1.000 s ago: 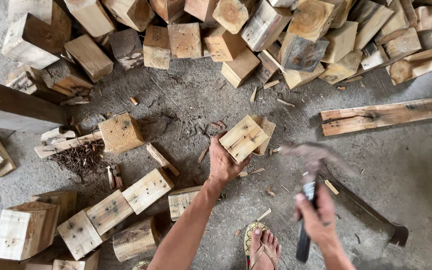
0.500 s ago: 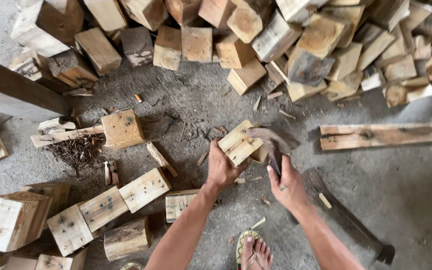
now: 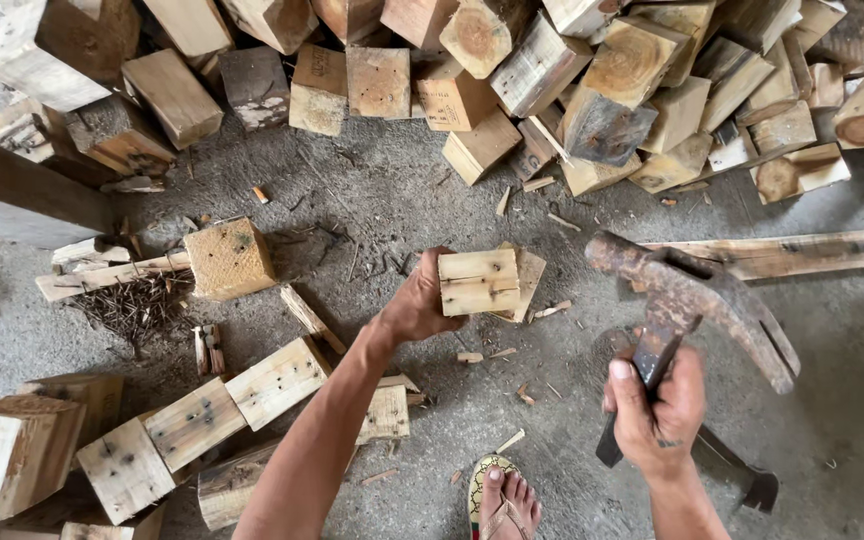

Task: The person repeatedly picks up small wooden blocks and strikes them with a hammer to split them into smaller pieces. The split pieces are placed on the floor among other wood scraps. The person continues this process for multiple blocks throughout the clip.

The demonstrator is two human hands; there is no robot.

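Two things fill my hands. My left hand [image 3: 417,305] is clasped around the side of a pale wood block [image 3: 479,282], fingers curled behind it and thumb in front, holding it upright just above the concrete floor [image 3: 372,200]. My right hand [image 3: 655,412] is clenched on the dark handle of a rusty claw hammer [image 3: 687,300], whose head is raised to the right of the block, apart from it. Beyond both hands lies a heap of cut wood blocks [image 3: 512,70]. Left of my left forearm sit more nailed blocks [image 3: 192,420], and farther left a small pile of loose nails [image 3: 132,305]. A long plank [image 3: 812,252] lies beyond the hammer. My sandalled foot [image 3: 504,500] shows between my arms.
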